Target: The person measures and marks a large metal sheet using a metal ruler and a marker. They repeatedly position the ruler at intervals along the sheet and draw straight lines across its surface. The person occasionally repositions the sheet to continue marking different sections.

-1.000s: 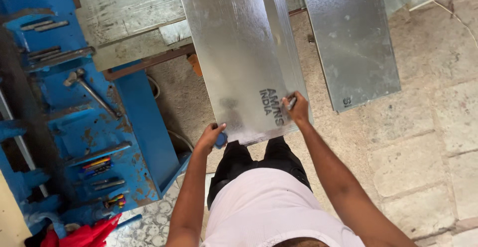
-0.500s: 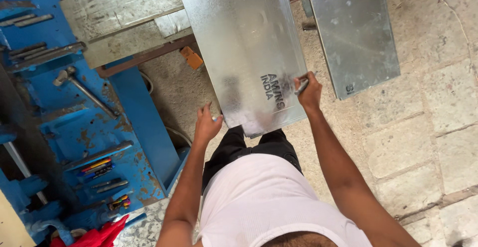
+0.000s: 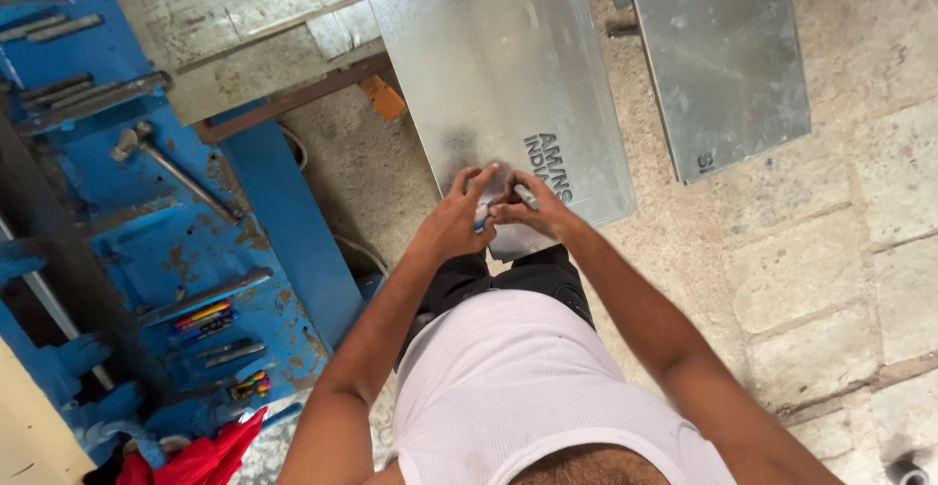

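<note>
While our left hand (image 3: 457, 219) presses the metal sheet (image 3: 493, 75) at centre frame, our right hand (image 3: 532, 213) grasps a marker (image 3: 525, 196) at the sheet's near edge; a blue machine (image 3: 147, 241) stands left.

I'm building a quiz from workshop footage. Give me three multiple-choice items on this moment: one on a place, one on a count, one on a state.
1. Where do the hands meet?
A. At the near edge of the nearer metal sheet
B. On the blue machine
C. On the stone floor

2. How many grey metal sheets show?
A. One
B. Two
C. Four

3. What does the right hand do?
A. Hangs open
B. Grips a small pen-like tool
C. Holds a red cloth

Key:
1 A: the left hand and right hand come together at the near edge of the nearer metal sheet.
2 B: that one and a second sheet to its right.
3 B: its fingers close on a pen-like tool.
</note>
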